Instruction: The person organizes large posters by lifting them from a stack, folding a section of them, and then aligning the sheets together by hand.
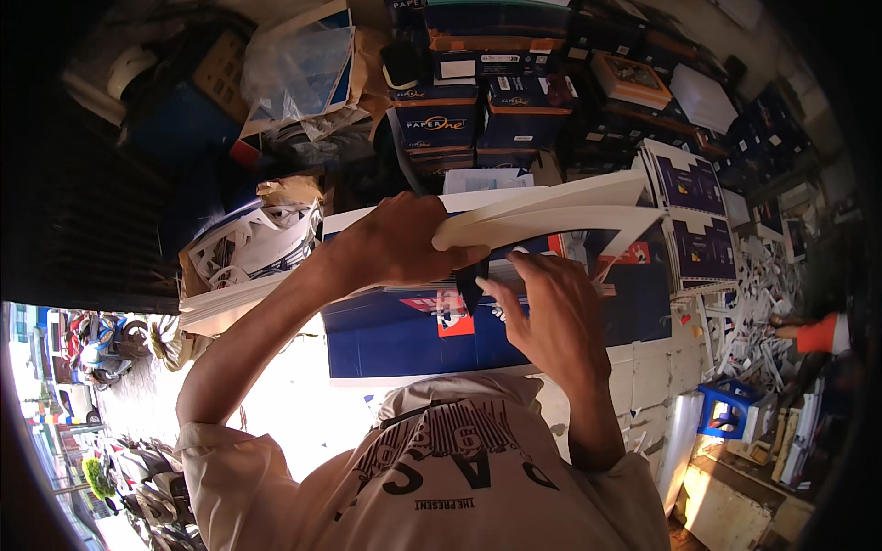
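My left hand (404, 241) is closed round the left end of some raised cardboard sheets (560, 213), pale on the side facing up. Their right ends fan apart in the air. Below them lies a stack of dark blue printed sheets (386, 335) with red and white patches. A small dark pointed flap (470, 286) hangs down beneath my left thumb. Just right of the flap is my right hand (556, 317), thumb and forefinger apart, close to the stack's edges. Whether its fingertips touch the sheets, I cannot tell.
Blue cartons (436, 129) are piled beyond the work surface. Left stands an open box of paper scraps (253, 243). At right are stacked printed sheets (694, 207), floor offcuts (758, 303), a blue plastic stool (726, 409) and another person's leg (818, 333). Motorbikes (106, 349) stand outside.
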Tool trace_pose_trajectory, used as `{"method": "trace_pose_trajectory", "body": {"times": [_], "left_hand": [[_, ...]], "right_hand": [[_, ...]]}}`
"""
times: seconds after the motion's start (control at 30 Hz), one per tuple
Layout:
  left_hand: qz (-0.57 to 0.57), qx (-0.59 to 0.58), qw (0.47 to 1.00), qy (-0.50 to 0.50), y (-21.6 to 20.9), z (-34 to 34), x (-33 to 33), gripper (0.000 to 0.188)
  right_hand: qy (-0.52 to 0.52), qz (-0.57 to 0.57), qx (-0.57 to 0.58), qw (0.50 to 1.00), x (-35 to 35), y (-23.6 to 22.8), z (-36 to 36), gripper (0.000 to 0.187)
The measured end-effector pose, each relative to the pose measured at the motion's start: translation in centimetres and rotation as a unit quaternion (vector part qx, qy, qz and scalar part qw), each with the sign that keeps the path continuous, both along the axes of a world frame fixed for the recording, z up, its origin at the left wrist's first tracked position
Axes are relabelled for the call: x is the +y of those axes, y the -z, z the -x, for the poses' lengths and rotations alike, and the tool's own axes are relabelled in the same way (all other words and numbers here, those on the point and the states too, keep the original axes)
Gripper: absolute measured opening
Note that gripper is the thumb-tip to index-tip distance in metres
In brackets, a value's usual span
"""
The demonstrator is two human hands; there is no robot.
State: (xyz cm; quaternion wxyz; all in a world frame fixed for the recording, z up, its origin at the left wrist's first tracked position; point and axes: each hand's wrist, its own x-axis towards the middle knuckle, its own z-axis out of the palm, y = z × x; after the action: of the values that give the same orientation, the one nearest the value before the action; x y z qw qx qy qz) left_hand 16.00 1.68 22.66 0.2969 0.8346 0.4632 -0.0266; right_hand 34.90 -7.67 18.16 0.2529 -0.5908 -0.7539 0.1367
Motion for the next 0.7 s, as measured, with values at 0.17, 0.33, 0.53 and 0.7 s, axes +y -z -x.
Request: {"method": "trace_pose_trajectory", "body": {"times": [0.17, 0.33, 0.53, 0.7], "left_hand": [[-0.019, 0.026, 0.998, -0.052, 0.7, -0.2, 0.4, 0.059], [-0.069, -0.029, 0.991, -0.11, 1.0, 0.4, 1.9, 0.061], [0.096, 0.059, 0.989, -0.1, 0.9, 0.9, 2.3, 0.07], [0.173, 0.086, 0.98, -0.048, -0.8, 0.9, 0.5, 0.07]], "right_hand": [[-0.014, 0.049, -0.057, 0.997, 2.2, 2.3, 1.0, 0.02], [0.019, 0.055, 0.028, 0.998, 0.4, 2.3, 1.4, 0.018], [-0.067, 0.053, -0.047, 0.995, 0.6, 1.6, 1.3, 0.026], [-0.186, 0.022, 0.106, 0.977, 1.6, 0.4, -0.2, 0.045]]}}
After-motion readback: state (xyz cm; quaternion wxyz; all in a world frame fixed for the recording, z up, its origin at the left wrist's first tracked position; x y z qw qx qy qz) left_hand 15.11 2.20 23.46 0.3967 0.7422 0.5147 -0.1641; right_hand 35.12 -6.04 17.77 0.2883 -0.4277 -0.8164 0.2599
